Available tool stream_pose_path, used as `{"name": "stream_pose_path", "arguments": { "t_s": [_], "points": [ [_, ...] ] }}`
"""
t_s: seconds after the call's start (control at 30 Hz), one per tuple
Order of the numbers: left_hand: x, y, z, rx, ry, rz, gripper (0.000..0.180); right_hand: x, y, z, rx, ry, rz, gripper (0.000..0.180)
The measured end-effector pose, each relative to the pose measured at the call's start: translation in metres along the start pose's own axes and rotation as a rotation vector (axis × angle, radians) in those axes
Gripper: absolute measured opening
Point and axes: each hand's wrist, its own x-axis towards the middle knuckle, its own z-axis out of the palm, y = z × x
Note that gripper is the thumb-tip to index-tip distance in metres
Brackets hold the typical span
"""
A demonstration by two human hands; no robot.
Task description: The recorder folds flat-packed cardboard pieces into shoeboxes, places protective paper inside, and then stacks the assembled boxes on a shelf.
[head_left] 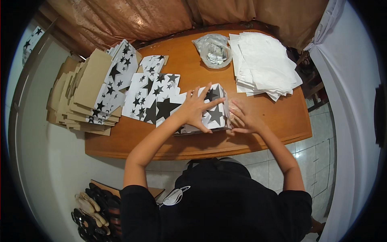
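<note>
A white cardboard box [215, 115] printed with black stars lies near the front of the table, its open lid [168, 109] spread out to the left. My left hand [196, 107] rests on top of the box with its fingers spread wide. At the box's right end is my right hand [246, 119], fingers apart and fingertips against or very near that end. Behind the lid lie more flat star-printed cardboard pieces [139, 98]. Neither hand is wrapped around anything.
A pile of folded brown and star-printed cardboard [86, 86] stands at the left. Farther back are a clear plastic bag [215, 52] with silvery contents and a stack of white paper sheets [264, 60]. Several shoes [94, 211] sit at lower left. Brown curtains [161, 18] hang behind the table.
</note>
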Motion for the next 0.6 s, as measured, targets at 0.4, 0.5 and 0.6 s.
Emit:
{"name": "stream_pose_path", "arguments": {
  "t_s": [0.4, 0.5, 0.6],
  "points": [
    [-0.05, 0.031, -0.09, -0.109, 0.214, 0.064, 0.14, 0.136, -0.051, -0.079, -0.541, -0.217, -0.737, 0.114],
    [-0.061, 0.031, -0.098, -0.131, 0.293, 0.056, 0.14, 0.152, -0.059, -0.081, -0.539, -0.247, -0.833, 0.107],
    [-0.076, 0.034, -0.116, -0.14, 0.269, -0.047, 0.126, 0.172, -0.059, -0.073, -0.615, -0.039, -0.945, 0.085]
  ]
}}
